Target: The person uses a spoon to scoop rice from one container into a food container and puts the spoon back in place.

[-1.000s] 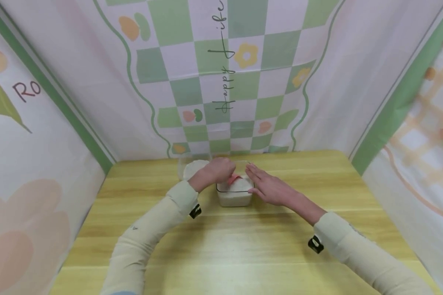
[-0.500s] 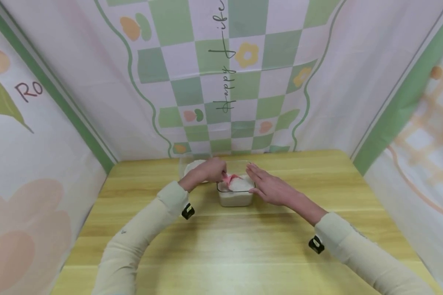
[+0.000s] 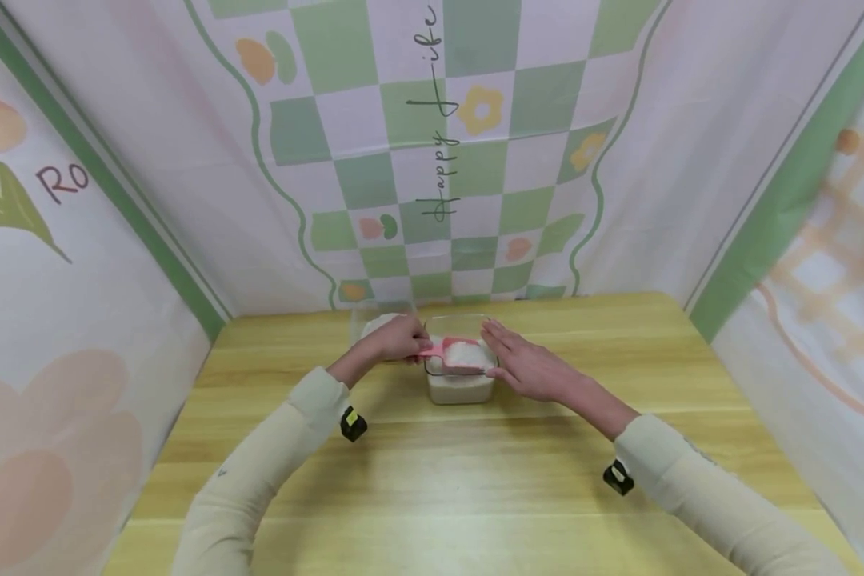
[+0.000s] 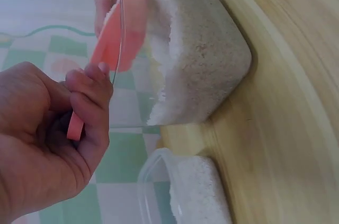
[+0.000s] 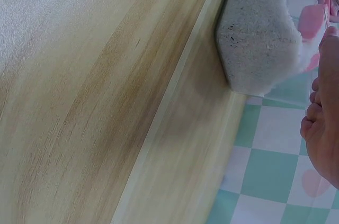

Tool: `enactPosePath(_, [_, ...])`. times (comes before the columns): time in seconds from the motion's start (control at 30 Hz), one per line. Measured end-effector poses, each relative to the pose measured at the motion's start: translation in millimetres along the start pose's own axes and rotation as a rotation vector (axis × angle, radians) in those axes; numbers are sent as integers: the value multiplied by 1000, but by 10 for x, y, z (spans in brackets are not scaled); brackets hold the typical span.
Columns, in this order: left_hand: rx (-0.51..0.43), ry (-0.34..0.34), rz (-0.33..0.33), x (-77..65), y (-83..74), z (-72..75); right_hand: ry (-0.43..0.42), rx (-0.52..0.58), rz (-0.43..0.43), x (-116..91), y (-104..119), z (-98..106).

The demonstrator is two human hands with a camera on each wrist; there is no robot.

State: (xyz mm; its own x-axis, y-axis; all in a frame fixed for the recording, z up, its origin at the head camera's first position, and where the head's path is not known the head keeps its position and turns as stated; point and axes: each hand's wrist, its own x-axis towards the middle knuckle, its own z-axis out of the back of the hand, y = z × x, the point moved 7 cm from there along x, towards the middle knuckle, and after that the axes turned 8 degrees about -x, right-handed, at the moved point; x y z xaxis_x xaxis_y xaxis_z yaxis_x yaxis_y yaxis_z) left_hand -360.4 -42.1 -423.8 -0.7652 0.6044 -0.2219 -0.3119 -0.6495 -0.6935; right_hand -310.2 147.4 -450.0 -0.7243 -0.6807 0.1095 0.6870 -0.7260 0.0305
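My left hand (image 3: 401, 338) grips the handle of a pink scoop (image 4: 112, 41), fingers curled round it. White rice (image 3: 466, 354) fills the scoop, which lies roughly level at the mouth of a clear square container (image 3: 461, 392). That container also holds a thick layer of rice. With fingers fairly straight, my right hand (image 3: 529, 364) rests against the container's right rim; its thumb is at the front corner. In the right wrist view, part of the right hand (image 5: 324, 113) covers some of the rim and scoop.
Behind my left hand and partly hidden by it stands a second clear container (image 4: 154, 153) with rice in it. Both containers are near the back edge of the wooden table (image 3: 446, 480), in front of a patterned cloth (image 3: 475, 168).
My left hand has drawn leftward and the scoop has come up out of the rice, levelling out with a load in it. My right hand has stayed at the rim.
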Motion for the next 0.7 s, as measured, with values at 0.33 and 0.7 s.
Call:
enactPosePath(0.33, [-299, -5, 18, -137, 216, -50, 16, 5, -8, -1, -7, -18])
enactPosePath(0.7, [-527, -17, 30, -219, 332, -55, 10, -7, 1, -19, 1, 4])
